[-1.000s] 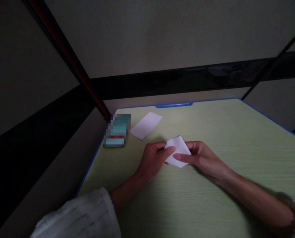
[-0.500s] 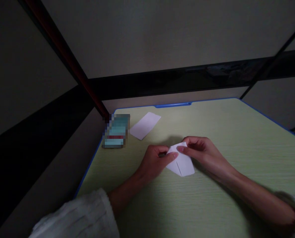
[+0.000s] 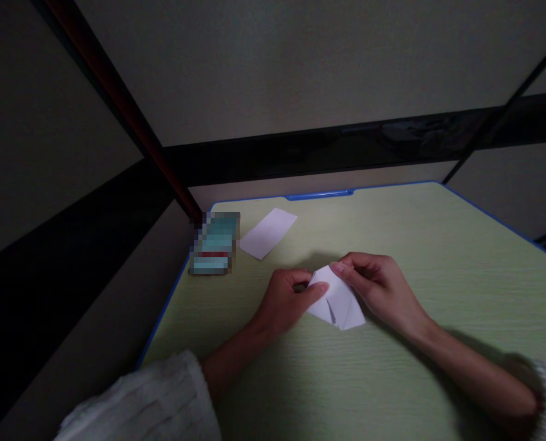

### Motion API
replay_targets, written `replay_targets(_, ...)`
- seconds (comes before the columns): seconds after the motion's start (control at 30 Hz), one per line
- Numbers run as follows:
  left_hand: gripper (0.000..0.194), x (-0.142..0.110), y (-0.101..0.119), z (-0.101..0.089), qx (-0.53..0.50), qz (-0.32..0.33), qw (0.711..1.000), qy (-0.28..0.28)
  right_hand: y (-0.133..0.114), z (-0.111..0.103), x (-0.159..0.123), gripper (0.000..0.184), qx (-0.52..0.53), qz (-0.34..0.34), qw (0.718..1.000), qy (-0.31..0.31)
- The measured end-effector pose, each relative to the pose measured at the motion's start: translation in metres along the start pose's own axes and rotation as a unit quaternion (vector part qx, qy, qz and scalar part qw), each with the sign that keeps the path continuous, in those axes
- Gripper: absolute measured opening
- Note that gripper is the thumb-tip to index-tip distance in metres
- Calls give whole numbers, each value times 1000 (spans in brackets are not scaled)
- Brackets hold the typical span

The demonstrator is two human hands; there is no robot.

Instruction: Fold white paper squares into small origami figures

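A small piece of folded white paper [image 3: 344, 304] is held between my two hands over the table, with a slit-like gap between its folds facing me. My left hand [image 3: 287, 301] pinches its left side, thumb on top and fingers underneath. At the upper right edge, my right hand [image 3: 377, 283] grips the paper between thumb and index finger. The undersides of both grips are hidden by the paper.
Behind my left hand, a flat white strip of paper [image 3: 269, 233] lies on the light wood-grain table [image 3: 438, 245]. Left of it is a pixelated flat device [image 3: 217, 242], perhaps a phone. The table has a blue rim and a blue ledge [image 3: 319, 195] by the wall.
The folded paper has turned so its slit side faces me, and its lower right flap has spread outward. My right hand has shifted from its right side to its upper edge.
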State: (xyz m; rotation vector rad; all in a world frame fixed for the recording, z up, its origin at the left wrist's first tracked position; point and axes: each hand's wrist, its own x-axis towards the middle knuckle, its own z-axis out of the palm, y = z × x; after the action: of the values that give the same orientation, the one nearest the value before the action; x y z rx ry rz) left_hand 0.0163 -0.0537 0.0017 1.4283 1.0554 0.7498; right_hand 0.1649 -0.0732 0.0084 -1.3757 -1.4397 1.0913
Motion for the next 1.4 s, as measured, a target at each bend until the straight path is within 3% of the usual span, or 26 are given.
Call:
replay_targets(0.23,24,0,-1,0,-5,-4,1000,16,4,-1,1,35,-46,-20,998,32)
replay_targets(0.43,25,1,-3,-2,-21,-1,998,61,4,-5,8,30,-5,-9,996,-86)
replay_targets(0.63,27,1,-3,-4,-42,20,995,84,4,-2,5,38,-64,-1,997,-50)
replay_targets(0.73,27,1,-3,-5,-68,27,993,96,5,-1,4,40,-67,6,996,-63)
replay_targets(0.87,27,1,-4,-6,-98,22,987,124,6,0,5,29,-19,-20,995,-99)
replay_targets(1.07,26,2,-4,-7,-128,25,979,158,0,4,1,34,-74,-33,996,-50)
replay_targets(1.23,24,4,-8,-6,-187,16,974,128,-1,-2,3,38,-64,-27,995,-69)
replay_targets(1.4,27,4,-11,-3,-192,-21,977,84,-2,-6,6,23,43,-35,997,-60)
